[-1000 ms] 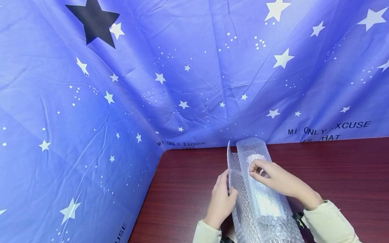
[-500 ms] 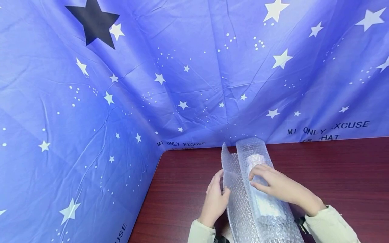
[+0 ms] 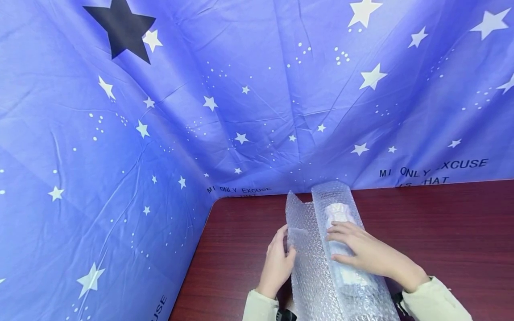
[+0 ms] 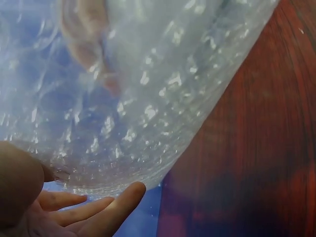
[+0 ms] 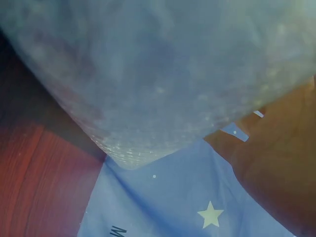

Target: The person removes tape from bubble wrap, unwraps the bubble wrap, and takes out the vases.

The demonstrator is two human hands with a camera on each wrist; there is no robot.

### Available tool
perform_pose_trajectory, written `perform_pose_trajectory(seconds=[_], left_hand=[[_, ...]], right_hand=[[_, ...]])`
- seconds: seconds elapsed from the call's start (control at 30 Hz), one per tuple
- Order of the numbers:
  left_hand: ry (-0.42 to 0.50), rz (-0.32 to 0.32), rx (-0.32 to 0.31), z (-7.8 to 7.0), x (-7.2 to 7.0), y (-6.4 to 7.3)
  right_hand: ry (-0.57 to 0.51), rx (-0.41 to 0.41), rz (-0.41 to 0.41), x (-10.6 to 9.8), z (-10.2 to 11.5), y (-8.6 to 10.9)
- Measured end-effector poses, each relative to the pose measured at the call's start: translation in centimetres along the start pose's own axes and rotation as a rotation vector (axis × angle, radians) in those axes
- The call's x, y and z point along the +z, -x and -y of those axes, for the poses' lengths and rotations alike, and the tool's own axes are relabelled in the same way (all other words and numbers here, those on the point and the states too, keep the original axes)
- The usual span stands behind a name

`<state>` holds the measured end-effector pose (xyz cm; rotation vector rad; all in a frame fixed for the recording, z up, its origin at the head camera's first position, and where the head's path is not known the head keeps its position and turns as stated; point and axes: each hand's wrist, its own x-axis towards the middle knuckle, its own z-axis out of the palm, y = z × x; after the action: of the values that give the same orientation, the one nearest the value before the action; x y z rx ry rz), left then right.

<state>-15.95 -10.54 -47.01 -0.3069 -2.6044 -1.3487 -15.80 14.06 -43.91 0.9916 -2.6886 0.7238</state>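
**Bubble wrap bundle under both my hands on the red table**

A roll of bubble wrap (image 3: 341,263) with a pale cylinder (image 3: 339,214) inside lies on the dark red wooden table (image 3: 441,232), directly in front of me. Its long axis runs from my body toward the far edge, leaning slightly left at the far end. My right hand (image 3: 361,252) rests on top of the roll with fingers extended and flat, pressing the wrapped cylinder down; it is the hand squarely over the bundle. My left hand (image 3: 278,263) sits just beside the roll's left side, thumb and fingers pinching the loose flap (image 3: 299,223) of wrap that stands out there. In the left wrist view that hand's fingers (image 4: 106,210) lie nearly straight beneath the sheet. A blue star-printed cloth (image 3: 160,111) hangs behind and to the left of the table.
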Motion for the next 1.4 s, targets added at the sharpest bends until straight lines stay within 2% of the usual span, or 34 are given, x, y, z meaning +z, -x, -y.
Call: perform_pose_trajectory(seconds=[0.13,0.33,0.53,0.8,0.97,1.17,1.3,1.4], left_hand=[[-0.007,-0.001,-0.012,0.4,-0.1,-0.1],[0.057,0.007,-0.013,0.8,-0.3,-0.4],[0.091,-0.031,-0.022,1.7,-0.5,-1.0],[0.255,-0.028,-0.085,2.8,-0.6,-1.4],[0.23,-0.029,-0.084,3.2,-0.8,-1.3],[0.144,-0.05,-0.073,3.9,-1.2,-1.1],[0.144,-0.039,-0.094,4.4,-1.5,-1.1],[0.183,-0.025,-0.116,4.6,-1.5,-1.2]], right_hand=[[0.018,-0.014,-0.001,0.3,0.2,0.2],[0.013,0.011,0.014,0.6,0.5,0.4],[0.022,0.009,0.002,0.7,0.6,0.5],[0.06,-0.028,-0.032,0.9,0.8,0.6],[0.065,-0.029,-0.046,0.9,1.0,0.9],[0.075,-0.041,-0.06,1.0,1.3,1.6],[0.107,-0.085,-0.092,1.2,1.3,2.2],[0.125,-0.131,-0.121,1.3,1.3,2.5]])
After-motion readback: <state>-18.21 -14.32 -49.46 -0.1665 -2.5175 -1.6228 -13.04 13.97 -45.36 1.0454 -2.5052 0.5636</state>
